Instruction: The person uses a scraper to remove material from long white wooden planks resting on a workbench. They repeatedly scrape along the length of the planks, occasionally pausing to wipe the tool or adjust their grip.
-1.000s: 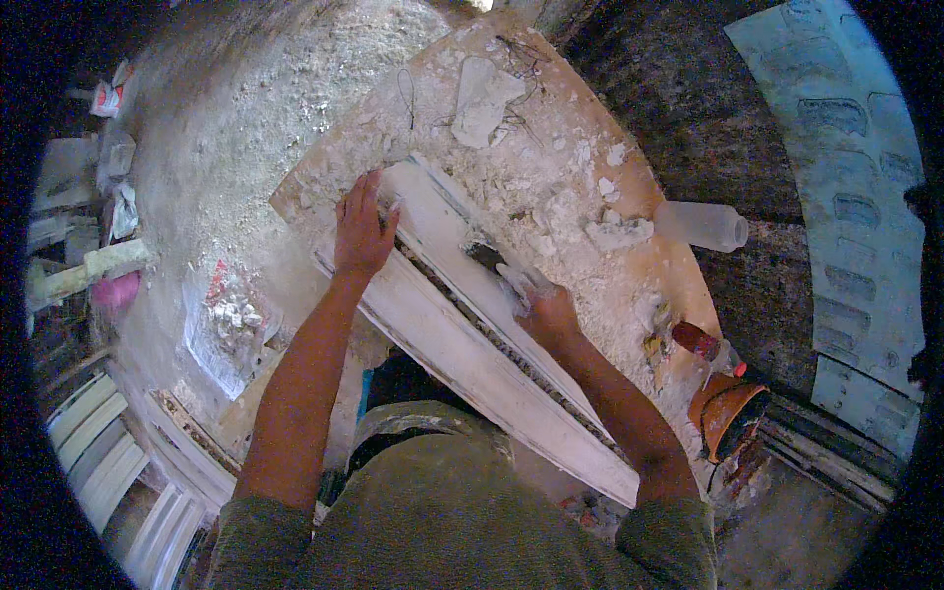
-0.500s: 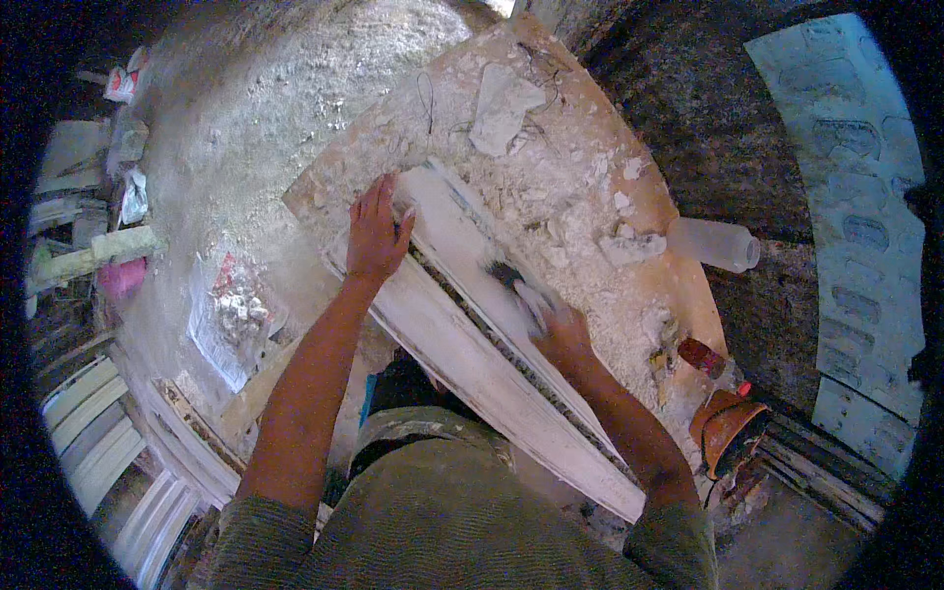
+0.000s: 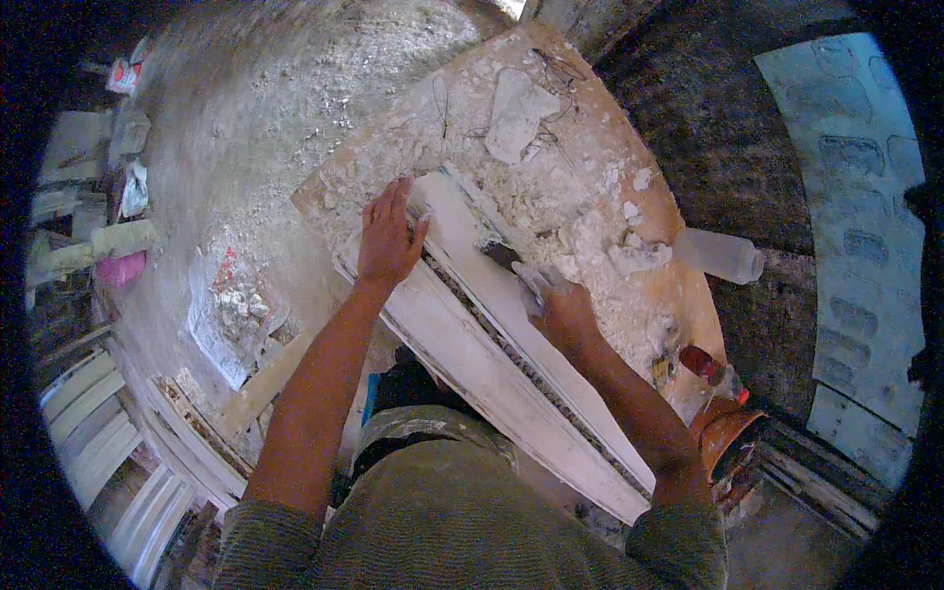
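Observation:
A long, white, plaster-like piece (image 3: 492, 364) tapers from the far end toward my right forearm, with a rough dark groove running along its middle. My left hand (image 3: 391, 239) lies on its far end, fingers stretched out and thumb apart. In my right hand (image 3: 565, 313) is a scraper (image 3: 503, 257) with a dark blade; its handle is mostly hidden by my fingers. The blade rests on the white upper face, right of the groove. The piece lies over the near edge of a dusty board (image 3: 639, 128).
White crumbs and a flat plaster lump (image 3: 519, 113) litter the board. At its right edge are a translucent bottle (image 3: 723, 256), a red-labelled bottle (image 3: 703, 364) and an orange pot (image 3: 723, 433). A white sack (image 3: 221, 324) lies on the floor, left; slats (image 3: 93, 413) stand beyond.
My right hand and the scraper have shifted slightly, and the blade now shows sharply where it was blurred. My left hand keeps its place on the far end. The whole view has moved a little.

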`<move>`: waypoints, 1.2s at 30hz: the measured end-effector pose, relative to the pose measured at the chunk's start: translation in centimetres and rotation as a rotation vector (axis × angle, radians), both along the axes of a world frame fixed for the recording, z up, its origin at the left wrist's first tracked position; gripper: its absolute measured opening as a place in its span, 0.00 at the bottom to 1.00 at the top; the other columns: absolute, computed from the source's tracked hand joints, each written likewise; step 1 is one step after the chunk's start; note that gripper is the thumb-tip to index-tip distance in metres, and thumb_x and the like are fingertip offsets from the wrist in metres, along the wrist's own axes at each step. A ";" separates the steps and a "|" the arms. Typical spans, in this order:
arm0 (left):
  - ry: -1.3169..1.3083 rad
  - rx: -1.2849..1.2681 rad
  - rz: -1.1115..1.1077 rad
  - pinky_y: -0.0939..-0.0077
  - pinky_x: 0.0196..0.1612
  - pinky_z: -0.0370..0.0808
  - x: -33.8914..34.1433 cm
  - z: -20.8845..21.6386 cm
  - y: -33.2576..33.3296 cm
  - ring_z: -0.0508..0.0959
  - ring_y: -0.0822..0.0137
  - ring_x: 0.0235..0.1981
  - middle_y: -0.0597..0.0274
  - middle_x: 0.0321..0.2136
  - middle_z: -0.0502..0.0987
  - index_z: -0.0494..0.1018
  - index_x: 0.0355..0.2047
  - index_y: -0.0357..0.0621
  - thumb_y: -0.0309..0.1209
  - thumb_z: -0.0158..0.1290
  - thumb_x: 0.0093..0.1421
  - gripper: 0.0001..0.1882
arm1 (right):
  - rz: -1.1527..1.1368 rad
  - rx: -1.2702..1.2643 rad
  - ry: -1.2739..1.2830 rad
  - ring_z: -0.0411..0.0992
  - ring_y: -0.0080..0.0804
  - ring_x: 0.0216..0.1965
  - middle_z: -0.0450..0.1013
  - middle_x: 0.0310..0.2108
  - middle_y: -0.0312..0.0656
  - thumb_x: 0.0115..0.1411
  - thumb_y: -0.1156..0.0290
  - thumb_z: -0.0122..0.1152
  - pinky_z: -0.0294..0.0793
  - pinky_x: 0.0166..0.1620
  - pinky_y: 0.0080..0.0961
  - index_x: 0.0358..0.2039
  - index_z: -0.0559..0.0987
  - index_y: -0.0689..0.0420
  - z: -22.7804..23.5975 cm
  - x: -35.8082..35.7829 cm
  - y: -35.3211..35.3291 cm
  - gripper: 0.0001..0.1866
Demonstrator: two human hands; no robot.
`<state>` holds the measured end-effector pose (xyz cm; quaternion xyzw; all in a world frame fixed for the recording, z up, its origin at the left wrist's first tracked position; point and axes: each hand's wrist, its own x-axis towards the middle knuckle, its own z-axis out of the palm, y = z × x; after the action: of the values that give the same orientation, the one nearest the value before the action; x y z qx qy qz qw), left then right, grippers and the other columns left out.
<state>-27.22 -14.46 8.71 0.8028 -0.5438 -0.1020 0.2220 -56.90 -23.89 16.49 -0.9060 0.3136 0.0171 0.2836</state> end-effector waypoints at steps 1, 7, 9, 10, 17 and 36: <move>-0.004 0.016 0.009 0.51 0.68 0.54 0.0 -0.1 0.0 0.61 0.49 0.66 0.45 0.65 0.61 0.54 0.69 0.41 0.42 0.51 0.65 0.36 | -0.003 -0.008 -0.009 0.78 0.51 0.37 0.74 0.51 0.48 0.53 0.72 0.65 0.81 0.41 0.43 0.60 0.73 0.44 -0.3 0.3 -0.1 0.31; -0.030 0.021 -0.005 0.51 0.69 0.53 0.0 -0.1 0.1 0.61 0.49 0.66 0.46 0.65 0.61 0.54 0.69 0.40 0.42 0.51 0.65 0.36 | 0.049 0.011 0.277 0.77 0.53 0.39 0.75 0.51 0.49 0.52 0.72 0.65 0.80 0.42 0.46 0.59 0.75 0.43 -1.4 1.3 -0.2 0.31; -0.013 0.011 -0.009 0.51 0.68 0.53 0.0 -0.1 0.1 0.61 0.49 0.66 0.45 0.65 0.61 0.54 0.68 0.40 0.42 0.52 0.65 0.36 | -0.020 0.017 0.047 0.77 0.54 0.39 0.76 0.49 0.50 0.51 0.73 0.65 0.80 0.41 0.45 0.58 0.75 0.43 -1.7 1.3 -0.1 0.31; -0.004 -0.008 -0.011 0.51 0.68 0.54 0.1 -0.1 0.1 0.61 0.49 0.66 0.45 0.65 0.61 0.54 0.68 0.40 0.42 0.52 0.65 0.36 | -0.042 -0.012 -0.068 0.77 0.54 0.40 0.76 0.47 0.50 0.51 0.73 0.66 0.80 0.40 0.45 0.58 0.76 0.43 -1.7 1.2 0.0 0.31; -0.024 -0.007 -0.007 0.51 0.68 0.55 0.1 -0.2 0.1 0.62 0.50 0.66 0.45 0.64 0.62 0.55 0.68 0.39 0.42 0.52 0.65 0.35 | -0.059 -0.068 -0.116 0.78 0.52 0.40 0.77 0.49 0.48 0.53 0.73 0.67 0.81 0.42 0.44 0.56 0.77 0.43 -3.2 1.8 0.3 0.28; -0.002 0.019 -0.012 0.51 0.68 0.55 0.2 -0.3 0.2 0.61 0.49 0.66 0.44 0.65 0.62 0.55 0.68 0.37 0.44 0.49 0.66 0.36 | -0.008 0.073 0.388 0.74 0.55 0.49 0.77 0.45 0.54 0.48 0.67 0.68 0.72 0.53 0.48 0.48 0.79 0.58 -0.3 6.5 -3.1 0.25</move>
<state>-27.02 -14.27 8.38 0.8016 -0.5480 -0.1078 0.2132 -50.44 -27.01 16.18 -0.8737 0.3650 0.2017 0.2504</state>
